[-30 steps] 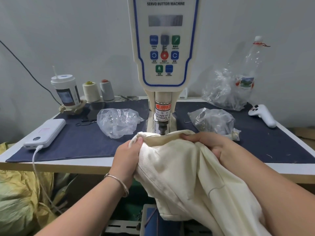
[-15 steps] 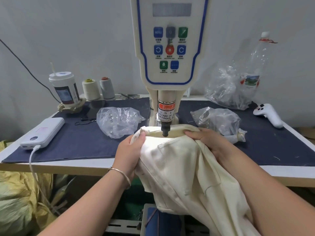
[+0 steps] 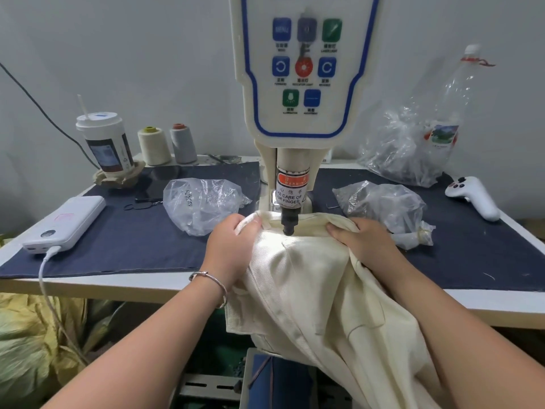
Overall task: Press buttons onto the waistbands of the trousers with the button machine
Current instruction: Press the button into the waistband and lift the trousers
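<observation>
Head view: cream trousers [image 3: 318, 293] drape off the near counter [image 3: 124, 286] edge, with their waistband [image 3: 306, 221] laid under the button machine [image 3: 298, 84] punch [image 3: 288, 227]. The left hand [image 3: 233, 249] grips bunched waistband fabric just left of the punch, fingers curled round it. The right hand [image 3: 362, 243] grips the band just right of it, thumb over the fold. We judge the step to be positioning for the press. To do it well we'd keep the band flat and taut between both hands, centre the mark under the punch tip, and keep fingertips out of the strike zone. We can't tell if a button is loaded. Plastic bags [image 3: 203, 203] of parts sit far left and right on the counter.
</observation>
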Demonstrator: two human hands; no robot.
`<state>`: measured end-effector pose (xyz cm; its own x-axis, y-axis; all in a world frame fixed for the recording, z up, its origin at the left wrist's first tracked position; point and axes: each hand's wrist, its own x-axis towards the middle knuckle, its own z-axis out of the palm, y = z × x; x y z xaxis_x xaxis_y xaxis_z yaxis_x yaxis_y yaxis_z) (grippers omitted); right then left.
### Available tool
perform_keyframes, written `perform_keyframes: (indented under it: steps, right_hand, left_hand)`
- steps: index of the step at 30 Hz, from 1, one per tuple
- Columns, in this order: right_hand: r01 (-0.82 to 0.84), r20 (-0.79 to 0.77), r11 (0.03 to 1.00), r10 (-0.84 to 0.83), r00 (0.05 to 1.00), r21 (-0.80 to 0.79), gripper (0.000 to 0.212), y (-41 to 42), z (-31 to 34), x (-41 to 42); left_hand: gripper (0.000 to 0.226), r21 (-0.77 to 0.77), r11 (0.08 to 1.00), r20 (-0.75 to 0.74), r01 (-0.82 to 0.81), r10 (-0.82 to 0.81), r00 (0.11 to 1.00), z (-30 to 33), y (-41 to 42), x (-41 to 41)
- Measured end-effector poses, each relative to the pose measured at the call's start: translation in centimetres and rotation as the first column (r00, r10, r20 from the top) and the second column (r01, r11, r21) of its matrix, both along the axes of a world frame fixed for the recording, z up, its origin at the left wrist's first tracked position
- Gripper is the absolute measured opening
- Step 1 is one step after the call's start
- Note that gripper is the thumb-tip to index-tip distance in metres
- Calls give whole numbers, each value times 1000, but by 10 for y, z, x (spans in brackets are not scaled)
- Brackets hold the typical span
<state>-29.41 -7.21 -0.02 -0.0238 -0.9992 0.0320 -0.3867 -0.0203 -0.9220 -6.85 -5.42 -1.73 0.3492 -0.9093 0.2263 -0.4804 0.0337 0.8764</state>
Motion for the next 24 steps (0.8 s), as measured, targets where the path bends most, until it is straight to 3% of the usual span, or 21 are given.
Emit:
perform_keyframes:
  steps: [3, 7, 15, 19, 24]
  right_hand:
    - [11, 71, 1000, -10, 997, -18, 17, 0, -6, 0]
    - [76, -108, 978, -99, 989, -196, 23, -2, -16, 4]
    - [81, -363, 965, -171, 916, -249, 30, -6, -26, 2]
    - [92, -368, 968, -177, 913, -235, 33, -8, -28, 1]
    - [65, -256, 975, -120, 959, -212, 25, -11, -28, -1]
  left_hand:
    - [28, -17, 999, -29, 33, -33, 999, -5, 0, 0]
    - [20, -1, 998, -33, 68, -68, 997, -10, -2, 1]
    - [14, -76, 987, 113, 139, -130, 985, -10, 2, 4]
    - [16, -86, 986, 135, 145, -133, 982, -10, 2, 7]
    - [15, -121, 967, 61, 225, -219, 974, -12, 7, 10]
